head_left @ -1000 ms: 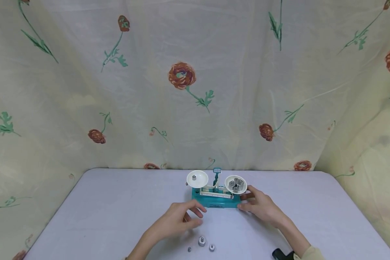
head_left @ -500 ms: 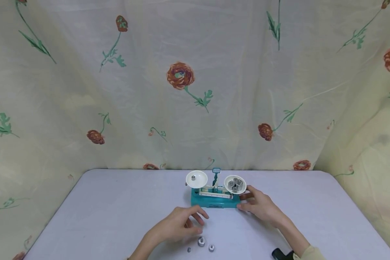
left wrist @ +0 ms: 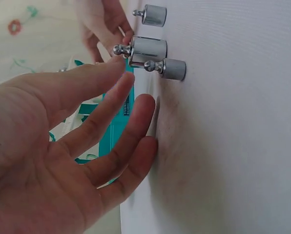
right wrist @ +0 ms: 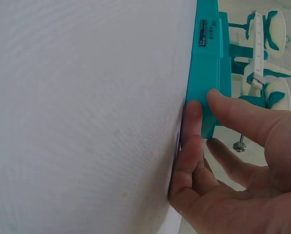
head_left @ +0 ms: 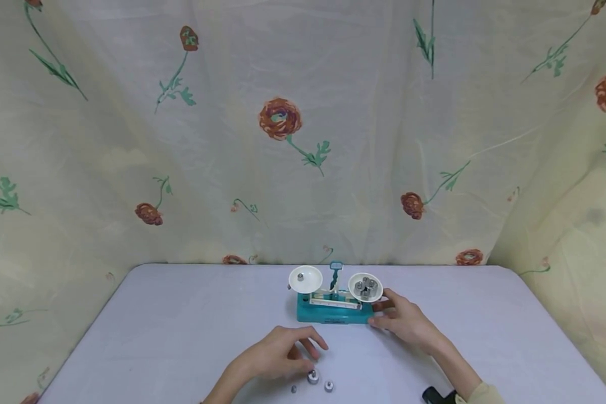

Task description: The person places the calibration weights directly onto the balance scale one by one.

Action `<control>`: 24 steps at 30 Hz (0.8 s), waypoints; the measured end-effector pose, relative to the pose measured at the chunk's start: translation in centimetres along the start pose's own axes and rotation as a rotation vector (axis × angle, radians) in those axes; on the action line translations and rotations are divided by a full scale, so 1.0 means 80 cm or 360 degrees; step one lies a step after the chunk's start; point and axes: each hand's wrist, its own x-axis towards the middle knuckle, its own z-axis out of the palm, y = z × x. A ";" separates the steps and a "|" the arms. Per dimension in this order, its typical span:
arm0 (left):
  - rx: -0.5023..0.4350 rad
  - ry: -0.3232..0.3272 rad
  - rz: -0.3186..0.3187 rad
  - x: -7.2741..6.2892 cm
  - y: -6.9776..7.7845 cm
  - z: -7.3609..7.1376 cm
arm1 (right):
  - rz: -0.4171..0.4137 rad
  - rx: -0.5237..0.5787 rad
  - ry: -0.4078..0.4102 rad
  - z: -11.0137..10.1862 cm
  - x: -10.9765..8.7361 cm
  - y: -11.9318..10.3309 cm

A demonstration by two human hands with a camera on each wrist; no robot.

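Observation:
A teal balance scale (head_left: 333, 316) with two white pans stands on the table. Its left pan (head_left: 310, 285) bears one small metal weight (head_left: 300, 277), and its right pan (head_left: 354, 279) carries several more weights (head_left: 366, 288). My right hand (head_left: 406, 320) holds the base's right end, thumb on top and fingers at its side and lower edge in the right wrist view. Near the front stand a large knobbed weight (head_left: 313, 378), a medium one (head_left: 329, 386) and a tiny one (head_left: 294, 389). My left hand (head_left: 280, 354) hovers there with parted fingers, thumb tip close to the large weight's knob (left wrist: 120, 49).
The table (head_left: 192, 325) has a pale cloth surface, with a flower-printed curtain (head_left: 333, 213) behind and at the sides. A black object (head_left: 436, 394) shows at my right sleeve (head_left: 482, 394).
My left hand has moved from just in front of the scale back toward the loose weights, its thumb nearing the large one. The right hand has stayed at the scale's base.

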 end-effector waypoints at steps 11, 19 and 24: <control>-0.0081 -0.0063 0.0011 -0.004 0.005 -0.002 | 0.0006 0.0001 0.0000 0.001 0.000 0.001; -0.0179 -0.0158 -0.0027 0.015 -0.050 0.011 | 0.0001 0.0011 -0.0010 0.000 -0.001 0.000; -0.0178 -0.0183 -0.0012 0.021 -0.064 0.015 | -0.0013 0.0010 -0.0010 0.000 -0.001 0.000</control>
